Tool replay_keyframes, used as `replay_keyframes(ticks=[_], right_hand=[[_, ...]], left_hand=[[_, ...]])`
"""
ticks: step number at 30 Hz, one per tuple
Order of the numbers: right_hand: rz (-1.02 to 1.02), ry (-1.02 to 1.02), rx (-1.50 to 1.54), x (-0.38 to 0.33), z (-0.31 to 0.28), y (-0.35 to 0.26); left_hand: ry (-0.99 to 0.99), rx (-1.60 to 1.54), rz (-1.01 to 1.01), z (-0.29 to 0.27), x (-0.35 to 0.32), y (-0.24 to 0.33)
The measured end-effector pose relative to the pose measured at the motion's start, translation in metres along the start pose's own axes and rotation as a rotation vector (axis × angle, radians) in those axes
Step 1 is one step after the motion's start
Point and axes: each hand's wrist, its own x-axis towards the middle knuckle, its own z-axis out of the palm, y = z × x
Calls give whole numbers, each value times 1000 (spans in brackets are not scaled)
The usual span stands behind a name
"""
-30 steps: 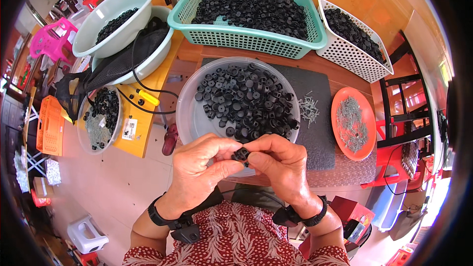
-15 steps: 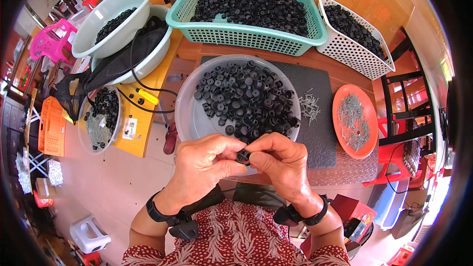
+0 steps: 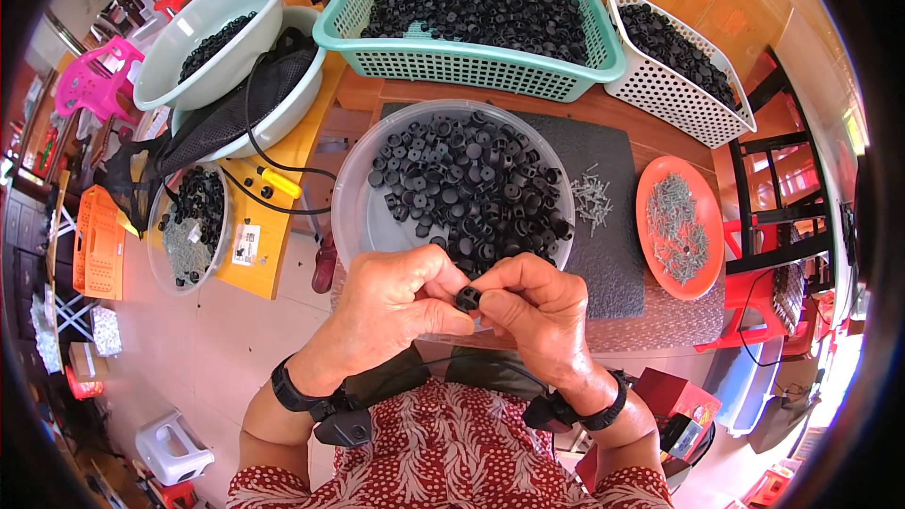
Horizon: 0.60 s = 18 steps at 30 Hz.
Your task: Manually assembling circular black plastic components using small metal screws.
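In plain black: held part (image 3: 468, 298), loose parts (image 3: 462, 179), mesh bag (image 3: 226, 113), wristband (image 3: 292, 391). In dark grey: mat (image 3: 613, 287). In silvery grey: fasteners (image 3: 675, 217). In orange-red: plate (image 3: 715, 238); in orange: crate (image 3: 97, 240). In frosted, near-colourless plastic: tub (image 3: 379, 228). In sea-green, with a pierced lattice: large basket (image 3: 452, 71). In white, with rows of round holes: small basket (image 3: 679, 113). In pale green: basin (image 3: 168, 58). In yellow: bench (image 3: 259, 275), handle (image 3: 281, 182). In reddish brown: table (image 3: 650, 141). In bright pink: chair (image 3: 90, 87). In red, with white dots and pale feathery sprays: shirt (image 3: 452, 434).
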Motion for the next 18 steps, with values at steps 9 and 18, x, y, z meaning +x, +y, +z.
replay_keyframes(ticks=[9,18], right_hand=[[65,22,78,0,1,1],[159,37,173,0,2,3]], left_hand=[[-51,-193,-69,0,3,3],[-38,-143,-53,1,4,-5]])
